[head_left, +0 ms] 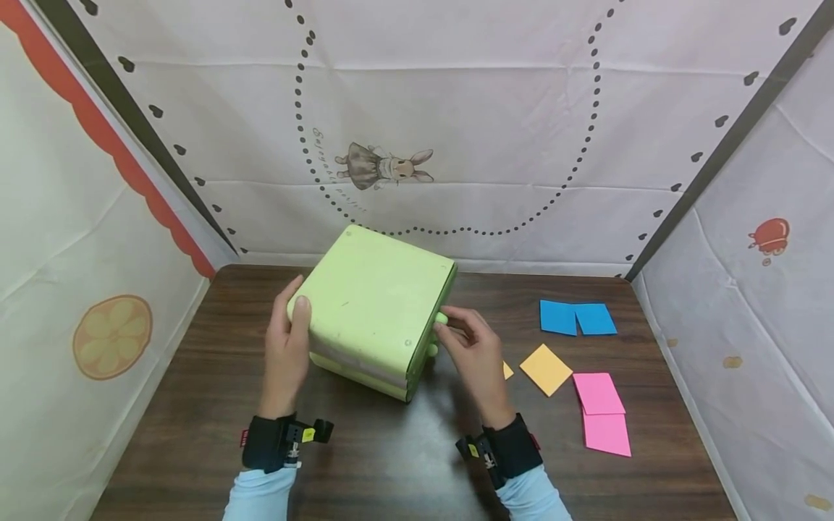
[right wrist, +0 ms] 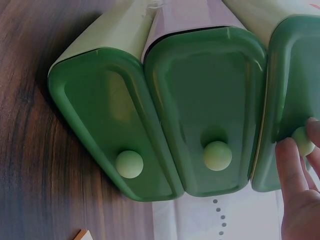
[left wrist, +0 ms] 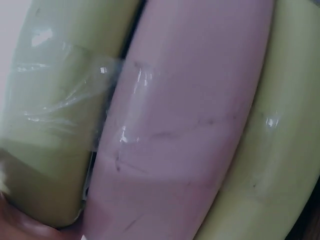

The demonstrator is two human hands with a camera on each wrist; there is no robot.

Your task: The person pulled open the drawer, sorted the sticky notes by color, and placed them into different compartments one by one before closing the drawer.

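Observation:
A light green mini drawer cabinet (head_left: 378, 297) stands tilted toward the right on the wooden table. Its three dark green drawer fronts (right wrist: 207, 100) each carry a round pale green knob (right wrist: 217, 156). My left hand (head_left: 287, 347) holds the cabinet's left end, thumb on the near side and fingers behind. My right hand (head_left: 476, 354) pinches the knob of the top drawer (right wrist: 301, 141) between thumb and fingers; this drawer looks closed. From the left wrist, the cabinet's side shows a pink middle section (left wrist: 175, 100) between green ones, with clear tape (left wrist: 60, 95) across a seam.
On the table's right lie two blue sticky notes (head_left: 558, 318), a yellow-orange note (head_left: 546, 370), and two overlapping pink notes (head_left: 606, 433). Another orange corner (head_left: 507, 370) shows beside the right hand. Printed cloth walls (head_left: 469, 145) enclose the back and sides.

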